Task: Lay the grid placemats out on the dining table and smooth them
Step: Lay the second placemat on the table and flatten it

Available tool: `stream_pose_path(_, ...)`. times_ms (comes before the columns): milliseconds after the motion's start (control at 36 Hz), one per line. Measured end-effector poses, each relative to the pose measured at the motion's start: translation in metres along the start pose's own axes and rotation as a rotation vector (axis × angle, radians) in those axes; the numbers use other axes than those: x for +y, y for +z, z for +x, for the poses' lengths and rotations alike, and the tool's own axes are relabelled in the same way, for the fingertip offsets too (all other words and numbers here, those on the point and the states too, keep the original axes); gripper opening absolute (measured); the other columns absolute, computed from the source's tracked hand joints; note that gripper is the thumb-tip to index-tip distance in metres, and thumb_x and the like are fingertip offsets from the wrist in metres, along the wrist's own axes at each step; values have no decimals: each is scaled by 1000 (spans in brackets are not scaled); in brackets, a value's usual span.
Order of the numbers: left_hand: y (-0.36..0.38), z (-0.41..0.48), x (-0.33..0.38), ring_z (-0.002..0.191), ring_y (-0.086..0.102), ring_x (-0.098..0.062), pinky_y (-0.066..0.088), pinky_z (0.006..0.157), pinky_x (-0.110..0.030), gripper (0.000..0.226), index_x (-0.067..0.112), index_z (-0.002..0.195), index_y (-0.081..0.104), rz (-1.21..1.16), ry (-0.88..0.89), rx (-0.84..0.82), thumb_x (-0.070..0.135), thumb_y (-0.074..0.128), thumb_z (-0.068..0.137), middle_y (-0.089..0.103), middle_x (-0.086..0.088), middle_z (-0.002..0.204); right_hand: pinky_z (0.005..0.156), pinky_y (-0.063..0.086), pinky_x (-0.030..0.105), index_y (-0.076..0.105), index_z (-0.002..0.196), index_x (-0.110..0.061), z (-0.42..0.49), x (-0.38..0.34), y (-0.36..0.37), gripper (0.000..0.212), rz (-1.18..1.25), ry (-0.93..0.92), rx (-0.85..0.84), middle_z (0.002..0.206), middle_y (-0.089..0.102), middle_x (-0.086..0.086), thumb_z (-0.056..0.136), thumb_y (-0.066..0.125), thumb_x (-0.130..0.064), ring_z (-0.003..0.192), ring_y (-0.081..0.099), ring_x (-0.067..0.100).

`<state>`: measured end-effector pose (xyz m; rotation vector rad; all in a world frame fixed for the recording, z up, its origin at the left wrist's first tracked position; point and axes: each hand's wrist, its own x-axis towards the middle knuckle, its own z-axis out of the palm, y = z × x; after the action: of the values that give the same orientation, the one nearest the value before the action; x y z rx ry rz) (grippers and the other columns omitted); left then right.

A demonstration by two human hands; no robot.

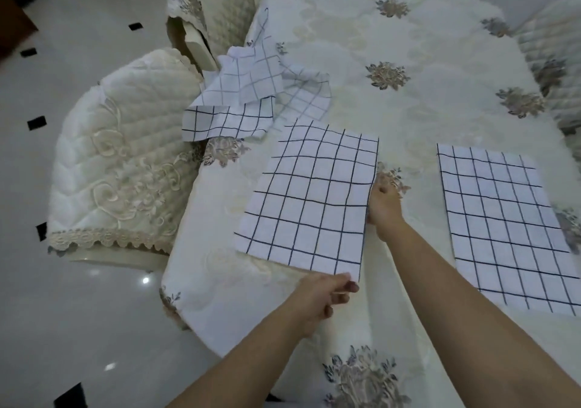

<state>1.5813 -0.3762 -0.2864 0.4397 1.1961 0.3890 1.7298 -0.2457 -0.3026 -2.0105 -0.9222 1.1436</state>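
Observation:
A white placemat with a dark grid [309, 198] lies flat on the cream floral tablecloth [408, 71]. My left hand [323, 300] pinches its near right corner. My right hand [383, 206] grips the middle of its right edge, fingers curled under the cloth. A second grid placemat [506, 225] lies flat to the right, untouched. A crumpled heap of several more grid placemats [251, 93] sits at the table's left edge, partly hanging over it.
Two chairs with quilted cream covers stand left of the table, one near [125, 162] and one farther back [213, 8]. Another covered chair [553, 58] is at the far right. The floor [63, 329] is glossy white tile with black insets.

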Motion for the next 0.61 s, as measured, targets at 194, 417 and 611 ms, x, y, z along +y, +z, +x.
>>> stream_pose_path(194, 28, 7, 2, 73, 64, -12, 34, 53, -21, 31, 12, 110, 58, 50, -157, -140, 36, 41, 97, 70, -3, 102, 61, 48, 30, 61, 95, -14, -18, 21, -20, 34, 204, 205, -173, 87, 65, 4, 95, 42, -42, 72, 60, 19)
stream_pose_path(417, 11, -4, 27, 71, 60, -11, 50, 81, -31, 24, 14, 80, 58, 694, 113, -83, 28, 45, 95, 68, 2, 80, 89, 51, 45, 53, 113, -5, -28, 37, -14, 30, -91, 88, -145, 109, 61, 9, 83, 54, -7, 97, 60, 27)
stream_pose_path(611, -32, 5, 54, 77, 57, -16, 43, 64, -24, 11, 19, 83, 57, 744, 439, 429, 18, 49, 91, 62, 2, 81, 69, 43, 28, 58, 101, -5, -36, 39, -26, 14, -211, -20, -233, 82, 57, 5, 88, 54, -4, 75, 54, 20)
